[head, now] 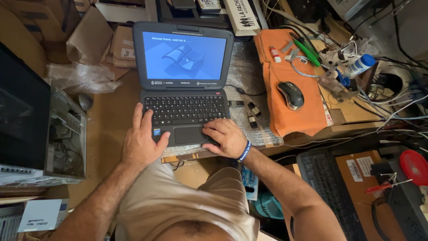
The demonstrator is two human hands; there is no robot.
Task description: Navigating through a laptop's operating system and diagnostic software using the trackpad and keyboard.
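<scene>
The left hand (141, 143) lies flat on the small grey laptop's (183, 85) palm rest; the right hand (226, 137) rests loosely curled beside its touchpad (189, 135). The laptop sits on bubble wrap (243, 78) on the cluttered surface (111, 116). An open computer case (67, 138), cut off at the left, shows tangled wiring.

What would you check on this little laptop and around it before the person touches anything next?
1. Laptop lid open, blue screen lit: ok.
2. Left hand lies flat on the left palm rest and keyboard edge: ok.
3. Right hand has fingers by the touchpad: ok.
4. Mouse sits apart on the orange cloth, untouched: ok.
5. Mouse plugged into the laptop: cannot tell.
6. Room beside the laptop: not ok, small parts and tangled cables crowd the right side.
</scene>
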